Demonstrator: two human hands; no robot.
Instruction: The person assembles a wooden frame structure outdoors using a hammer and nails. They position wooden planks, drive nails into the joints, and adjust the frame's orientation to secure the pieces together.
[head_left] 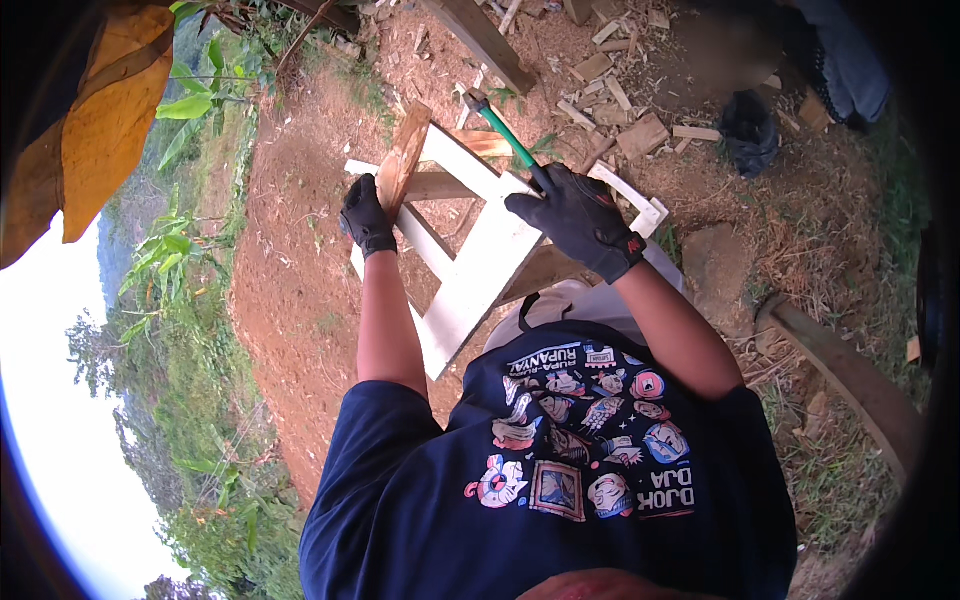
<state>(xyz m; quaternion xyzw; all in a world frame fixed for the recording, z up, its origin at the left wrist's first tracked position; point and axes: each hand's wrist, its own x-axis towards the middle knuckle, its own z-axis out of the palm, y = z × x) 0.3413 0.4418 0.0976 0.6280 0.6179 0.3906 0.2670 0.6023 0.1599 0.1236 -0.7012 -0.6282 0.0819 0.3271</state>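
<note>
Both of my hands wear black gloves. My right hand point(585, 218) is wrapped round the dark grip of a hammer point(512, 138); its green handle slants up and left to a metal head. Below the hammer lies a wooden frame point(480, 262) of pale, white-faced boards, joined at angles. My left hand point(367, 215) is closed at the frame's left side, beside a short brown wood piece point(405, 158) that stands against the frame. Its fingertips are hidden. The right hand is above the frame's upper right part, where a narrow pale strip point(630, 190) sticks out.
Wood offcuts point(610, 90) litter the reddish soil point(300, 270) ahead. A thick beam point(485, 45) stands at the top, another timber point(845, 375) at the right. A dark plastic bag point(750, 135) lies upper right. Green plants point(195, 340) cover the left slope; an orange-brown sheet point(110, 120) hangs upper left.
</note>
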